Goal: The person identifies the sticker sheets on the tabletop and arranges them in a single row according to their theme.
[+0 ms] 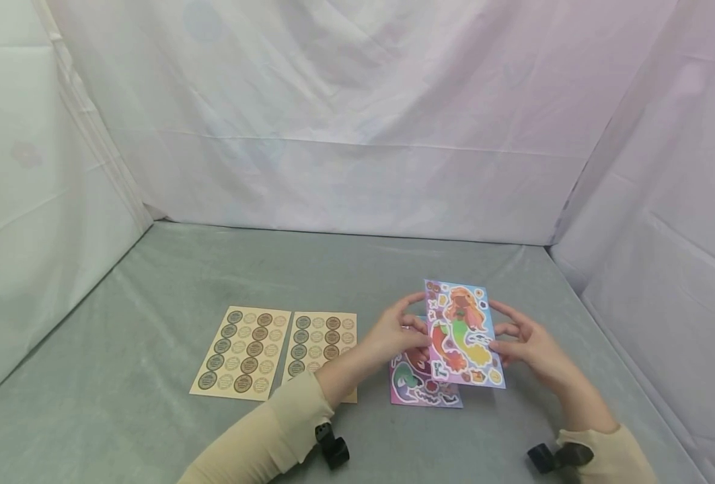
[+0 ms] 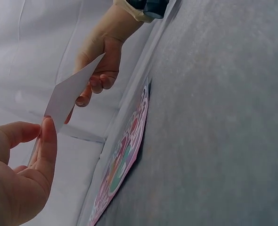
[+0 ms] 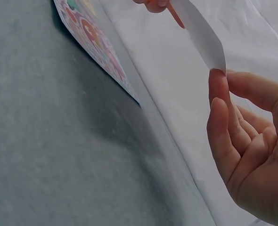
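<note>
Both hands hold up a mermaid sticker sheet (image 1: 463,336) by its two side edges, its colourful face toward the head camera. My left hand (image 1: 396,334) pinches the left edge between thumb and fingers. On the opposite edge, my right hand (image 1: 529,346) pinches with thumb and fingertips. The sheet's plain white back (image 2: 68,94) shows in the left wrist view, tilted above the table. Beneath it lies a second mermaid sticker sheet (image 1: 420,390) with a purple border, flat on the cloth and partly covered in the head view by the raised sheet and left hand.
Two cream sheets of round stickers lie side by side to the left: a left sheet (image 1: 242,353) and a right sheet (image 1: 317,336), the latter partly behind the left forearm. Grey cloth (image 1: 212,269) covers the table. White curtains (image 1: 357,181) enclose the back and sides.
</note>
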### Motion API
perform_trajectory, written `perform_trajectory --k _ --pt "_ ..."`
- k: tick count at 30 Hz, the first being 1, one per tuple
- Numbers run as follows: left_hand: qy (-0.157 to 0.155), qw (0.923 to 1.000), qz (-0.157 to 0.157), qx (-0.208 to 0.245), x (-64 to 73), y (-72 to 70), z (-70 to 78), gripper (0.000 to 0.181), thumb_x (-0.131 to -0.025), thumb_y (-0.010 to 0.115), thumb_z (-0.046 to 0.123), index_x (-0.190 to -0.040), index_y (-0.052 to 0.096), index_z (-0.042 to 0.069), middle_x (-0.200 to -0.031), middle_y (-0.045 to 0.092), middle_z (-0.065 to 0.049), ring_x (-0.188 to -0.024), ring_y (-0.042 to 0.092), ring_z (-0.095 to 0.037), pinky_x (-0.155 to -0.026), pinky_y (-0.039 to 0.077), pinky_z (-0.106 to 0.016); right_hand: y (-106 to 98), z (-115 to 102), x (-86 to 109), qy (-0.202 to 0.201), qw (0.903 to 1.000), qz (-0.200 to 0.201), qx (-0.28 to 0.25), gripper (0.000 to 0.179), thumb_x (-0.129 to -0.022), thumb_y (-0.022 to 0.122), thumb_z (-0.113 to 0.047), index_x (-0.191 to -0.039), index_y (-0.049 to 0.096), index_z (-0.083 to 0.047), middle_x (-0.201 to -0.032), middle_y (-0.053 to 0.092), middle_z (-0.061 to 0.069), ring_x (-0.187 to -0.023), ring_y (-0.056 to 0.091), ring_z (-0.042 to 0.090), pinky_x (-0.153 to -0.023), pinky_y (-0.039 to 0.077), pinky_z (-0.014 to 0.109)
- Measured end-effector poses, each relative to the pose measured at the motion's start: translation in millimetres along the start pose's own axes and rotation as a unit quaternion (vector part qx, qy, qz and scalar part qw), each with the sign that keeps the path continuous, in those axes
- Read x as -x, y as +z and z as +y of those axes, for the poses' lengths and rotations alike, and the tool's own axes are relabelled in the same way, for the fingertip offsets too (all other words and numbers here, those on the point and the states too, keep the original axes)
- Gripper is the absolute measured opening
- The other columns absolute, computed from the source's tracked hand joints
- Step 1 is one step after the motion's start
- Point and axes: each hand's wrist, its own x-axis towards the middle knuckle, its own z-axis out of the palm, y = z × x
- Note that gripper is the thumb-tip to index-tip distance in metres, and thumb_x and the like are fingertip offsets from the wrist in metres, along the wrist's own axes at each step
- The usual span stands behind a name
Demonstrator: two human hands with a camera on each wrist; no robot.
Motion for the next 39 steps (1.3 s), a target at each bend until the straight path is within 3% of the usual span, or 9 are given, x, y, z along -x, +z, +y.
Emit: perform_trajectory --k 5,24,30,39 --pt "-0.007 0.9998 0.001 0.016 -4.0 7.7 -1.7 0.082 -0.077 0.065 -0.017 -0.146 0.037 0.016 -0.083 0.064 -0.018 -0.056 0.063 -0.020 -0.059 0.058 -0.038 -10 4 2.6 -0.012 0.9997 -0.015 -0.012 0.078 -0.089 0.063 0.002 -0.151 0.017 -0.002 -0.097 0.067 0.005 -0.072 0.064 0.014 -0.056 0.054 0.029" --pt "-0.024 0.9988 0.022 0.036 -15.7 30.3 -15.5 0.084 -0.074 0.067 -0.020 -0.144 0.040 0.018 -0.074 0.063 -0.011 -0.052 0.062 -0.022 -0.055 0.057 -0.039 -29 11 10.6 0.004 0.9994 -0.030 -0.016 0.077 -0.090 0.061 0.004 -0.151 0.015 -0.003 -0.098 0.067 0.007 -0.079 0.066 0.018 -0.061 0.055 0.030" --pt "-0.024 0.9991 0.030 0.019 -19.7 38.2 -19.3 0.082 -0.075 0.067 -0.019 -0.143 0.041 0.017 -0.073 0.063 -0.011 -0.052 0.062 -0.021 -0.055 0.057 -0.040 -36 15 12.7 0.002 0.9990 -0.040 -0.019 0.076 -0.090 0.059 0.004 -0.151 0.015 -0.004 -0.100 0.067 0.007 -0.082 0.067 0.019 -0.062 0.056 0.031" --pt "-0.050 0.9967 0.058 -0.028 -21.1 48.2 -21.7 0.080 -0.076 0.070 -0.014 -0.142 0.043 0.021 -0.073 0.065 -0.009 -0.054 0.065 -0.024 -0.055 0.057 -0.038 -45 22 15.4 0.000 0.9982 -0.056 -0.021 0.073 -0.091 0.057 0.005 -0.151 0.019 -0.007 -0.096 0.067 0.008 -0.077 0.066 0.018 -0.058 0.055 0.031"
